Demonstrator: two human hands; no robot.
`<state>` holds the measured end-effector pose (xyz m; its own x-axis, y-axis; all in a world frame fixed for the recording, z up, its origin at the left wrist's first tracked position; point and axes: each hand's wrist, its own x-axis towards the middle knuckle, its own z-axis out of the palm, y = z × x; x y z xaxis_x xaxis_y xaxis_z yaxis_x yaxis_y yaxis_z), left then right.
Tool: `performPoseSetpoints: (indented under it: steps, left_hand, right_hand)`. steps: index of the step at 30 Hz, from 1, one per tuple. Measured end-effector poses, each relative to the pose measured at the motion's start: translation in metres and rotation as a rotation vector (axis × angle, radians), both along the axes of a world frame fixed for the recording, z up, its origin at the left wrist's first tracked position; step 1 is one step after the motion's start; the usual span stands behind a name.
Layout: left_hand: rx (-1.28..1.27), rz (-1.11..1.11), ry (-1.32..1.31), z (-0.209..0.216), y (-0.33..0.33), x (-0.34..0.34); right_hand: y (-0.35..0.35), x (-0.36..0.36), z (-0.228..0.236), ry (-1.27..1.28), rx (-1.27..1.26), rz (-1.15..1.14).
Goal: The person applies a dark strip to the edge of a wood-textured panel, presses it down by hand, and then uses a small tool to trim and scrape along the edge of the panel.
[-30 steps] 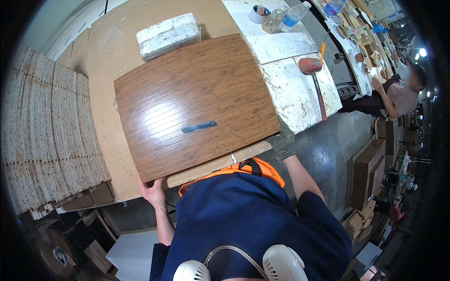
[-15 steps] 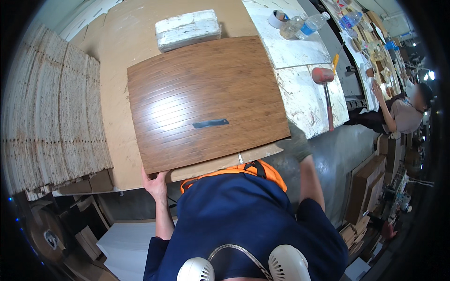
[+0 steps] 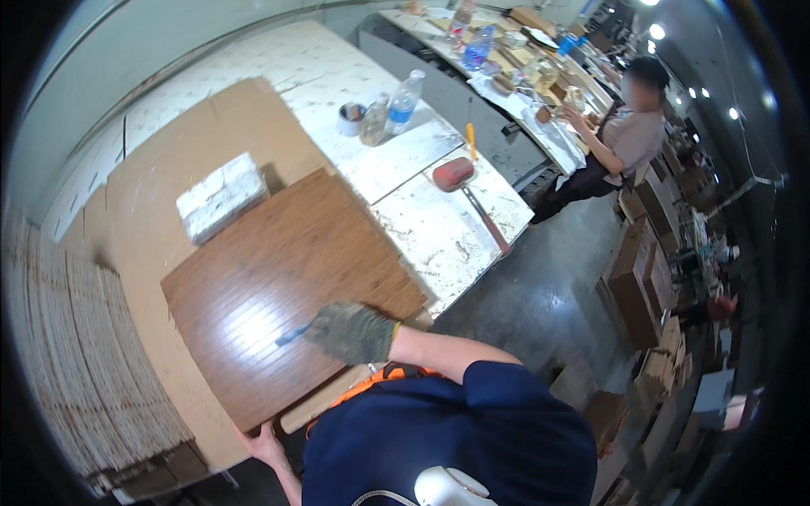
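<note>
A brown wood-grain panel [image 3: 278, 278] with fine parallel grooves lies flat on the cardboard-covered bench, turned at an angle. Over its near right part is my right hand [image 3: 350, 333], in a dark knitted glove, closed round one end of a flat dark-grey blade-like tool [image 3: 292, 335]. The tool's other end sticks out to the left, above the panel; the glove hides the rest. Bare and partly cut off from sight, my left hand [image 3: 268, 447] grips the panel's near left corner, with some fingers hidden by the edge.
Stacked boards [image 3: 76, 346] stand at the left. Behind the panel sits a white wrapped block [image 3: 222, 196]. To the right lie a red-headed mallet [image 3: 456, 174], plastic bottles [image 3: 405, 103] and a tape roll [image 3: 350, 120]. Another person [image 3: 624, 135] works at a farther bench [image 3: 523, 110].
My view has swung to the right, so the bench looks turned. My right hand has come from beside the panel onto it and taken hold of the flat tool. My left hand stays at the corner.
</note>
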<state>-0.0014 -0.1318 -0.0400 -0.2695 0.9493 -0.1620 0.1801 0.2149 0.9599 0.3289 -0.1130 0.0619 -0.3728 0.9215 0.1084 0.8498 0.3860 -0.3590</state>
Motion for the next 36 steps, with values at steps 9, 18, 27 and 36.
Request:
performPoseSetpoints:
  steps: [9,18,27,36]
  left_hand:
    - [-0.045,0.038,0.044,0.0,0.0,-0.005]
    - [-0.008,0.029,0.064,0.009,-0.001,0.001]
    - [0.054,-0.027,0.048,0.001,-0.001,-0.004]
    - [0.062,-0.074,-0.199,-0.003,-0.001,-0.026]
  right_hand:
    - [0.012,-0.021,-0.019,-0.202,0.09,-0.011]
    - [0.012,-0.019,-0.019,-0.066,0.228,0.028]
    - [0.016,-0.021,-0.015,-0.204,0.056,0.037]
    - [0.022,-0.016,-0.025,-0.038,0.227,-0.059]
